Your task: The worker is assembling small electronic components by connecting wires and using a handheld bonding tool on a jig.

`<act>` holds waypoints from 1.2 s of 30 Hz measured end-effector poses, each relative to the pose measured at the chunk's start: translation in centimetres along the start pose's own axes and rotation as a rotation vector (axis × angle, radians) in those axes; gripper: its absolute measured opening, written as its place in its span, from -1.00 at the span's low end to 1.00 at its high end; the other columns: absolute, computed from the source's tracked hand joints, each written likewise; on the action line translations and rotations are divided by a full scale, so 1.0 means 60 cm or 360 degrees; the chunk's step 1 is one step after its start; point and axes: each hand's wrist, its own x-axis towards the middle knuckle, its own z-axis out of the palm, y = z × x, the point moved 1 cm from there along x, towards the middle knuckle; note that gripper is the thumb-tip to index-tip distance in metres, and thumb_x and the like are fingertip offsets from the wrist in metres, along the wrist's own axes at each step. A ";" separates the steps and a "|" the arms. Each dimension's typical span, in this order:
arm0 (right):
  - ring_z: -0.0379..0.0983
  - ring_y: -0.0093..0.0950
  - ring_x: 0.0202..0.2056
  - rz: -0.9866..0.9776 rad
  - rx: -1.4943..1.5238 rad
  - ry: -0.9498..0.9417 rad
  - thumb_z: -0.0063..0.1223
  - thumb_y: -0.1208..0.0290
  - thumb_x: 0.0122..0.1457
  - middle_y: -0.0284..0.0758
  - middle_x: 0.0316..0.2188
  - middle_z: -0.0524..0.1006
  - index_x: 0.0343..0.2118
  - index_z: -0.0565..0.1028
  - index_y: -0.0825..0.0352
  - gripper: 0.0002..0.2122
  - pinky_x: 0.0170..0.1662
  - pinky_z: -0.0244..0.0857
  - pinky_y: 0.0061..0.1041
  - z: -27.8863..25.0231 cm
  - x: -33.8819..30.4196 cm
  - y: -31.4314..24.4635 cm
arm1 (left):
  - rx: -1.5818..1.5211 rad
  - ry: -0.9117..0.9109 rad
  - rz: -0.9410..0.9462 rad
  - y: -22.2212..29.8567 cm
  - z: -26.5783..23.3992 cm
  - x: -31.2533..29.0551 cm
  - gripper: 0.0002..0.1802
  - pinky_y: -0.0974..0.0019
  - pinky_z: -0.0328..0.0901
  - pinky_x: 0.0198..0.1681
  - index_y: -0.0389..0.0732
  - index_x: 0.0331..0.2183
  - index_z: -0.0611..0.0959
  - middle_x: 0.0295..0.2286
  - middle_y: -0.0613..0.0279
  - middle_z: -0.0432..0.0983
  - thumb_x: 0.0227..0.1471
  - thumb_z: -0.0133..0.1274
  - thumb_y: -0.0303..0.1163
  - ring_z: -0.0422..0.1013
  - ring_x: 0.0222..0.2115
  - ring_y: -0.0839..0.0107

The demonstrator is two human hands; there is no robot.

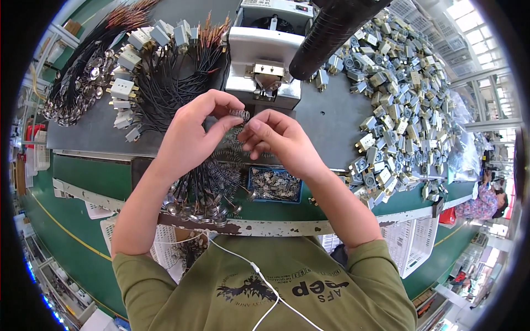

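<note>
Between the thumb and forefinger of my left hand (193, 132) is a small metal coil spring (238, 114), held nearly level. My right hand (281, 138) is just to the right of it, thumb against the curled fingers; whatever it may pinch is too small to make out. Below both hands lies a loose heap of similar springs (229, 144), partly hidden by them. A bench machine (265, 49) with a metal fixture (269, 74) at its front stands beyond my fingers.
Nearer me are black wires with round metal ends (204, 204) and a blue tray (301, 193) of small metal parts. Wired grey-white plug housings (124, 88) lie left; many loose ones (397, 110) cover the right. A thick black tube (331, 38) overhangs the bench. A person (483, 203) is far right.
</note>
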 end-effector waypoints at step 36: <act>0.39 -0.71 -0.30 -0.0413 -0.0017 0.0173 0.16 0.54 0.30 -0.47 -0.21 0.53 0.08 0.50 0.37 -0.70 -0.27 0.26 -0.68 0.026 0.006 -0.013 | 0.0209 -0.0107 -0.0206 0.034 -0.026 0.022 -0.81 0.47 0.37 -0.33 -0.30 -0.21 0.73 -0.45 0.26 0.66 0.10 0.27 -0.45 0.45 -0.46 0.63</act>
